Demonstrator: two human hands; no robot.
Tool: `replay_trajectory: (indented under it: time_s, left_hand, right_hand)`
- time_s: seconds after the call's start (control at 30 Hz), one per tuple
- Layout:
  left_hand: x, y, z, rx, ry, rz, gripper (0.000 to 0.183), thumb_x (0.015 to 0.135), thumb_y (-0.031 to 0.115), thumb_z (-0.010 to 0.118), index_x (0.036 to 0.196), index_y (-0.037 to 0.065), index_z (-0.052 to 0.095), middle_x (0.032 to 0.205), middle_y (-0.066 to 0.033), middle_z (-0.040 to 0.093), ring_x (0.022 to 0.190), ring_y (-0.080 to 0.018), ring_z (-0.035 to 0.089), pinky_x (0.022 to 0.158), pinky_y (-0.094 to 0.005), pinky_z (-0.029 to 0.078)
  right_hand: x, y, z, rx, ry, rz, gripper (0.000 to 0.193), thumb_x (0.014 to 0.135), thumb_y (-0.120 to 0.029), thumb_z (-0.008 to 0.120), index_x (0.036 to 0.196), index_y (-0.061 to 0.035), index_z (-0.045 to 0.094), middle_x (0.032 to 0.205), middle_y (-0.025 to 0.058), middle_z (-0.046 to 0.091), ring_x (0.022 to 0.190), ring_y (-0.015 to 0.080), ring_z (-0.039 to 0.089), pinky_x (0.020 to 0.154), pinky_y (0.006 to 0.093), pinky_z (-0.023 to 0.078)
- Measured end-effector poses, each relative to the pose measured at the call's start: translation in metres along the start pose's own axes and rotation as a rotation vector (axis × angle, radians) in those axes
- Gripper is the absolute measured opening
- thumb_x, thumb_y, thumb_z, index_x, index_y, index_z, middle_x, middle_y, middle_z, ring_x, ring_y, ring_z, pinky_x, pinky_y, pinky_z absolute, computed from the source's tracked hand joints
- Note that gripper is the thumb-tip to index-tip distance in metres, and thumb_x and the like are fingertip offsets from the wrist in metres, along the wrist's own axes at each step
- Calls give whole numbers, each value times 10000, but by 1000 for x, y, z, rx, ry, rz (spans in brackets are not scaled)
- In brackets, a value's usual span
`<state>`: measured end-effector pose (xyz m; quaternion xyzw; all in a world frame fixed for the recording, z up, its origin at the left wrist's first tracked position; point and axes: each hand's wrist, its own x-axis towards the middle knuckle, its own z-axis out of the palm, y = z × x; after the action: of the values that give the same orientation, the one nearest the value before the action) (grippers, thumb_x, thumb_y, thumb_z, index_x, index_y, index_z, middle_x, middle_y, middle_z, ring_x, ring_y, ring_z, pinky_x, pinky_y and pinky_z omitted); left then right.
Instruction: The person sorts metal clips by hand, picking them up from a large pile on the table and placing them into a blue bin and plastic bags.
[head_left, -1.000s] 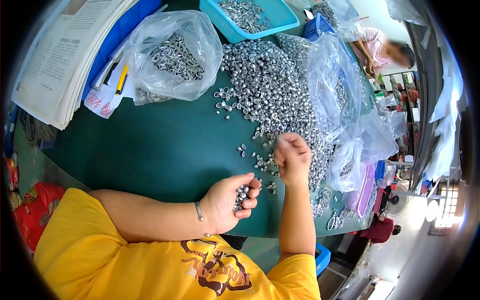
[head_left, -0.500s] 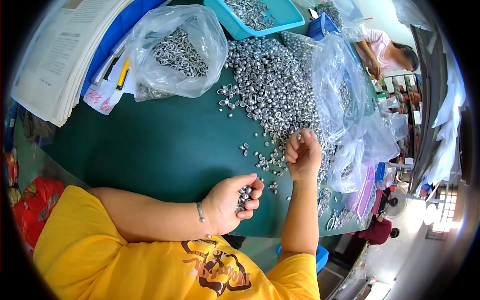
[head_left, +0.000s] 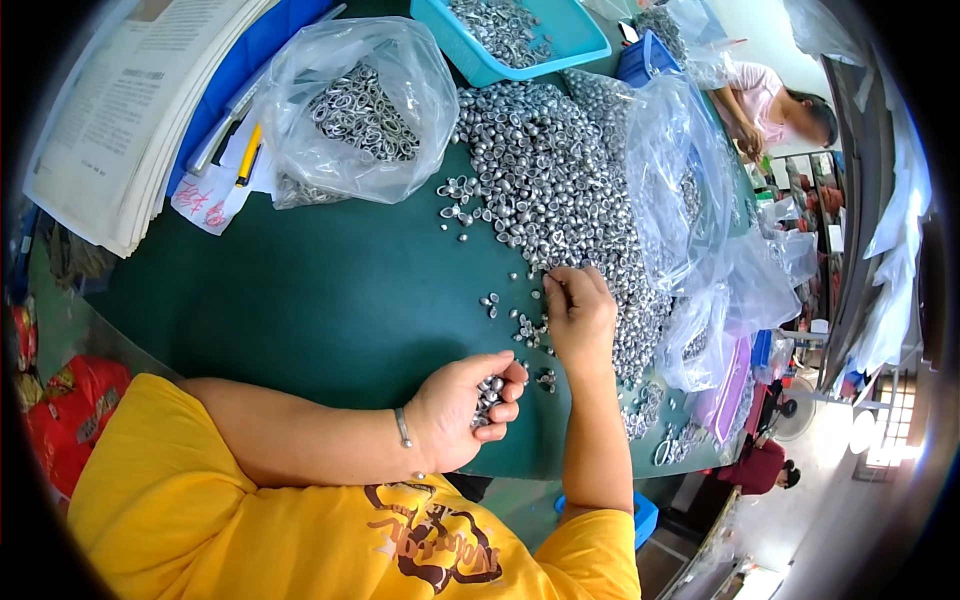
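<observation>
My left hand (head_left: 448,412) rests low over the near part of the green table (head_left: 280,285), fingers curled round a palmful of small silver metal pieces (head_left: 487,400). At the near edge of a large pile of rounded, hollow silver metal pieces (head_left: 555,175), my right hand (head_left: 585,318) bends down with thumb and fingers pinched together. Whatever sits between those fingertips is too small or hidden to make out. A few loose pieces (head_left: 530,330) lie between the two hands.
A clear plastic bag (head_left: 285,95) of silver rings stands at the back left, near a yellow marker (head_left: 248,155) and stacked papers (head_left: 120,110). Behind the pile is a turquoise tray (head_left: 490,72). Clear bags (head_left: 675,180) line the right side. Another person (head_left: 765,105) sits beyond.
My right hand has shifted slightly left and turned down onto the pieces at the pile's edge. My left hand stays in place with its palmful.
</observation>
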<state>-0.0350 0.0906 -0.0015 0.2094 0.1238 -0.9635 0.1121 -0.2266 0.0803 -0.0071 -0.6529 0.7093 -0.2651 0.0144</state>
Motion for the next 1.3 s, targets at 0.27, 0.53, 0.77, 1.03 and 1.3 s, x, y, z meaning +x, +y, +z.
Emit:
replay_trajectory:
  time_s: [0.27,0.53,0.77,1.03,1.3]
  left_hand:
    - [0,-2,-1,-3,-9,2,225,909,262,479,800,71,524,721,-16,463,574,-107,423,425,-213,295]
    - [-1,-2,0,-13,-21,11,215,908,257,478,805,74,528,723,-16,463,575,-106,423,426,-213,298]
    - [-4,-3,2,-4,-12,0,223,909,266,477,801,77,522,719,-14,458,573,-101,420,424,-209,295]
    - [-3,-5,0,-3,-32,4,232,914,271,470,802,75,525,724,-16,459,574,-102,420,426,-208,295]
    - [-3,-3,3,-1,-16,1,222,917,254,464,806,72,527,731,-18,461,580,-107,422,430,-214,301]
  right_hand:
    - [24,-8,-14,1439,-158,601,78,811,-20,530,860,13,582,671,62,578,473,118,453,412,201,335]
    - [25,-26,21,169,-49,28,96,750,-25,668,843,-7,654,707,124,606,551,211,579,523,292,463]
    - [19,-23,5,494,-107,64,84,751,38,661,821,-8,656,687,22,562,568,72,478,512,203,365]
    - [20,-20,-3,1927,-161,548,92,822,38,519,892,-5,561,561,-27,423,469,54,320,429,197,264]
    - [31,-29,27,0,-63,-45,101,782,-57,661,866,-2,654,665,95,609,564,116,545,536,240,437]
